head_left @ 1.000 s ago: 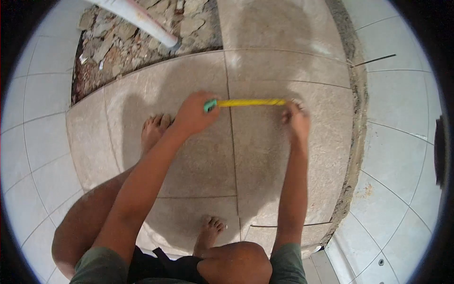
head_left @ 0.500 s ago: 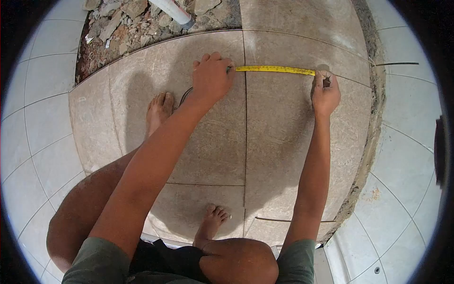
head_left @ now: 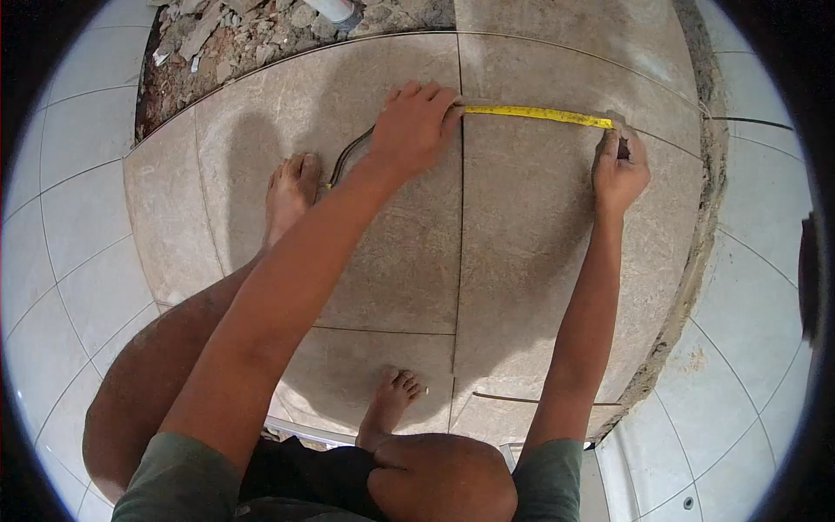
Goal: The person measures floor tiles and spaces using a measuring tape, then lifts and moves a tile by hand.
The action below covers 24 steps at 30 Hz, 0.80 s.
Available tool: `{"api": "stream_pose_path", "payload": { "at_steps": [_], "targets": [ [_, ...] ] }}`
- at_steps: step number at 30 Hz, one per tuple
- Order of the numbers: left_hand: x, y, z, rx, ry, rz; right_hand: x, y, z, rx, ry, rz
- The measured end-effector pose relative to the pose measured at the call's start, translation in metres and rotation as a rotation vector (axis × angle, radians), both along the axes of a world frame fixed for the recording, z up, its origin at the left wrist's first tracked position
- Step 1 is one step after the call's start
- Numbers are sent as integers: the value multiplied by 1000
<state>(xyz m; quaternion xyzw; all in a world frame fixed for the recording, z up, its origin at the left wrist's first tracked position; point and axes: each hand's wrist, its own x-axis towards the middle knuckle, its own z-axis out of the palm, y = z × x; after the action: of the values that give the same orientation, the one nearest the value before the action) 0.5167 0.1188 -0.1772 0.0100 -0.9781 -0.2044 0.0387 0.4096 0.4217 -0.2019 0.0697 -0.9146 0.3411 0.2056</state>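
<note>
Yellow tape (head_left: 539,113) has shifted right; rubble (head_left: 252,43) and pipe (head_left: 334,10) lie ahead, leftward.

The only view looks from the person's own head, facing steeply down and slightly forward over the tiled floor (head_left: 383,261). Its lens is very wide: a dark, rounded border closes both sides, and straight joints bow into curves. Closest to it, along the bottom edge, come the bent right knee (head_left: 444,478) and the sleeves. The left hand (head_left: 413,130) and right hand (head_left: 619,178) lie farther off, in the upper half. The top edge cuts through the rubble patch (head_left: 252,39); pale tiling flanks the floor.
</note>
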Motion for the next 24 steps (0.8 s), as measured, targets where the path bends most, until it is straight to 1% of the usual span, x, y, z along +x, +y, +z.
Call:
{"api": "stream_pose_path", "payload": {
  "at_steps": [1, 2, 5, 10, 13, 14, 16, 17, 19, 20, 24],
  "targets": [
    [-5, -5, 1, 43, -39, -28, -2, 3, -5, 29, 65, 30],
    [-10, -10, 2, 89, -76, -58, -3, 6, -10, 30, 63, 27],
    [-18, -22, 7, 115, -169, -84, -5, 8, -10, 69, 52, 29],
    [-21, -35, -7, 88, -52, -127, -6, 4, -6, 163, 74, 34],
    [-25, -39, -6, 94, -60, -164, 3, -3, 0, 364, 91, -68],
    [-28, -40, -4, 99, -74, -184, 1, -1, -1, 344, 107, -34],
    [-32, -40, 9, 182, -208, -134, -6, 5, -5, 307, 140, 33],
    [-33, -38, 14, 225, -274, -109, -6, 7, -9, 284, 104, 12],
    [-36, -40, 3, 255, -251, -79, -4, 8, -10, 236, 31, -26],
    [-36, -41, -2, 268, -239, -64, -3, 8, -11, 223, 48, -28],
    [-42, -39, 4, 253, -296, -43, -4, 1, -11, 117, 94, -57]
  ]
}}
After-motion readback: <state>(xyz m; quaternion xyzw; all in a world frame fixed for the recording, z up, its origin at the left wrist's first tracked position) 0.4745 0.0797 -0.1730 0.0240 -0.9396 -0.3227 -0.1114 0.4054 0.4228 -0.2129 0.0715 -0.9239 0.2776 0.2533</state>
